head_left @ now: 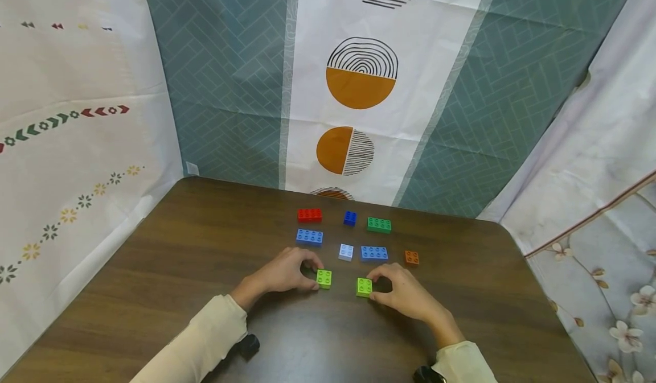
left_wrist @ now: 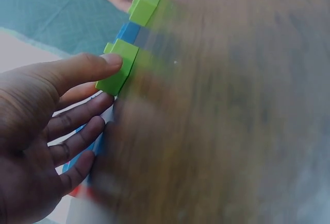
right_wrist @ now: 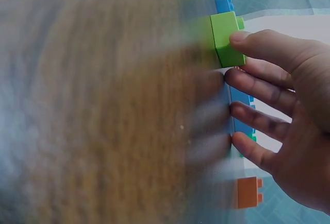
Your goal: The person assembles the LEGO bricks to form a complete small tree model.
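Observation:
Two lime green toy bricks lie apart on the brown table [head_left: 169,258], studs up. My left hand [head_left: 289,272] pinches the left lime green brick [head_left: 324,279] between thumb and index finger. In the left wrist view its thumb lies on that brick's [left_wrist: 119,72] near face, and the other fingers are loosely bent beside it. The right lime green brick [head_left: 364,287] is pinched by my right hand [head_left: 405,292]. The right wrist view shows the thumb at the edge of this brick [right_wrist: 227,41], with the index fingertip partly hidden behind it.
Beyond the hands lie a red brick [head_left: 310,215], a dark blue brick [head_left: 350,218], a green brick [head_left: 379,225], two blue bricks [head_left: 310,237], a pale blue brick [head_left: 345,252] and an orange brick [head_left: 411,258]. Patterned cloths [head_left: 230,87] hang around the table.

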`<state>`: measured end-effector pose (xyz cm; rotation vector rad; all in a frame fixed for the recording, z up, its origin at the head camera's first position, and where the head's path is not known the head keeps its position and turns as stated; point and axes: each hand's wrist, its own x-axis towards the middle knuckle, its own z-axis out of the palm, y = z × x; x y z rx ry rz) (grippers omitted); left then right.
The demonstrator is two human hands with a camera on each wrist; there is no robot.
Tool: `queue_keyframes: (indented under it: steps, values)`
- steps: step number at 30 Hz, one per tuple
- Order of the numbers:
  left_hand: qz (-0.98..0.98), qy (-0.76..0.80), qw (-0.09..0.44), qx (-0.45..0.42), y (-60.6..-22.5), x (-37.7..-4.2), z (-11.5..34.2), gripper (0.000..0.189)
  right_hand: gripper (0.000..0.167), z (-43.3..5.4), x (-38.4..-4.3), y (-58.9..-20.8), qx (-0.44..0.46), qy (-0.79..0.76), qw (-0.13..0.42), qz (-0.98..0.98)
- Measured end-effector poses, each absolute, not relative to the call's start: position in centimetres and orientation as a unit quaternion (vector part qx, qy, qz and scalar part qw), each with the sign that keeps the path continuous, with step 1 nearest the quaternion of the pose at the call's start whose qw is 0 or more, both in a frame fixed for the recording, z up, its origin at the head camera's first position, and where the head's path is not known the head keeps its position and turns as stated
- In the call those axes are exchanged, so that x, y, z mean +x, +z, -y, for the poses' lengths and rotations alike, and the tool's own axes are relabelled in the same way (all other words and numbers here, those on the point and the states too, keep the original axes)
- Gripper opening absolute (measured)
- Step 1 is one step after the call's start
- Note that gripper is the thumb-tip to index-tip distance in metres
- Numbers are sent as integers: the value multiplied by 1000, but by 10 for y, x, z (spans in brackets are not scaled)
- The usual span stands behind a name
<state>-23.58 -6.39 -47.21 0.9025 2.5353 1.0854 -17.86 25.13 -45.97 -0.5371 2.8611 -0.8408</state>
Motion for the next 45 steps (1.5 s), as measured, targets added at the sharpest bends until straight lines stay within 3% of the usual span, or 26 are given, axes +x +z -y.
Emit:
queue_keyframes:
  steps: [33, 45]
  values:
    - [-869, 359, 89, 329, -476, -235, 32, 32, 29, -228, -179, -454, -158, -380, 25, -911]
    - [-877, 350, 59, 322, -478, -230, 40, 34, 29, -210, -185, -458, -168, -396, 62, -901]
